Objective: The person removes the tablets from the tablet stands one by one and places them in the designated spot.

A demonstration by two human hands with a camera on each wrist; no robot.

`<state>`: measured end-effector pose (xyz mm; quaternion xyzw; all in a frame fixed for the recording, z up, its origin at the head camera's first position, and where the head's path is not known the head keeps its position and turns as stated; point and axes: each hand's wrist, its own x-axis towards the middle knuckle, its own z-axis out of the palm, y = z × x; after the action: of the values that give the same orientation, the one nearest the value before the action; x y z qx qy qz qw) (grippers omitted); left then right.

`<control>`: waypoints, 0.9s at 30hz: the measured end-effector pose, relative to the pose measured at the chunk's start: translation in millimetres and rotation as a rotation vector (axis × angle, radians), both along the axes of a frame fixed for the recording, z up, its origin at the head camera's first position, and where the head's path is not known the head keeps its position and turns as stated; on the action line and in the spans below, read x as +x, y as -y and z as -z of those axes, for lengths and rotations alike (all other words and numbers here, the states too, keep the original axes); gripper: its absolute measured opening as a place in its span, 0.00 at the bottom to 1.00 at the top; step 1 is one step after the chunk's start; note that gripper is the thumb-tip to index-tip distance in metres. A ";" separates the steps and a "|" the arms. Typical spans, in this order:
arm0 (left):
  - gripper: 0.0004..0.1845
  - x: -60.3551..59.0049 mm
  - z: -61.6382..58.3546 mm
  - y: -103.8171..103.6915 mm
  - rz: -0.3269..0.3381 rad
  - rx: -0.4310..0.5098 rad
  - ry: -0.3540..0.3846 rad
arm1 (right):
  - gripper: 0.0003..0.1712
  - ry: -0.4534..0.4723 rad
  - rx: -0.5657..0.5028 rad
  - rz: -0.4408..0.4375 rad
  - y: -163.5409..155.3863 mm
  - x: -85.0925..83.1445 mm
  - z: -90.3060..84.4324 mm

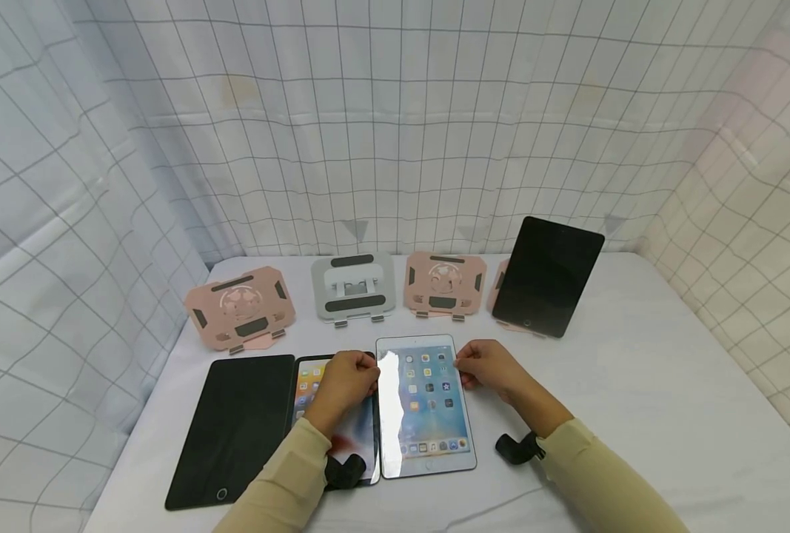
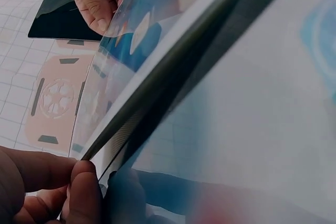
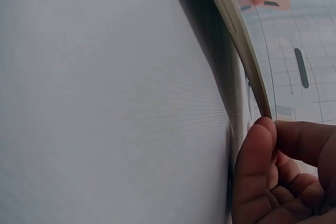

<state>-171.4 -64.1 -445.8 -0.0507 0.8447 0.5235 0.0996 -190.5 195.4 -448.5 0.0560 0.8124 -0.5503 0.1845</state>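
1. Nearest the person, a white tablet (image 1: 425, 403) with a lit home screen lies flat on the table (image 1: 634, 400), just beside a second lit tablet (image 1: 311, 392) and, further left, a dark tablet (image 1: 235, 426).
2. A clear film (image 1: 389, 400) sits over the white tablet's screen; its glare suggests it is not yet fully down.
3. The left hand (image 1: 344, 381) pinches the film's upper left corner and the right hand (image 1: 488, 366) pinches the upper right one, probably to keep it level and square with the screen.
4. The wrist views show the fingertips (image 3: 260, 145) closed on the film's edge at the tablet's rim.
5. Further back, three folding stands stand in a row: pink (image 1: 240, 307), grey (image 1: 352, 287), pink (image 1: 444, 283).
6. A black tablet (image 1: 548, 275) leans upright on a fourth stand.
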 end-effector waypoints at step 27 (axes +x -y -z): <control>0.06 -0.8 -8.7 -3.4 0.074 -0.267 -0.069 | 0.04 -0.012 0.189 -0.082 3.0 -5.6 -2.3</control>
<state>-172.3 -60.7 -437.1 -0.0144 0.9110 0.4039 0.0821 -196.1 192.4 -446.2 0.0368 0.8634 -0.4635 0.1959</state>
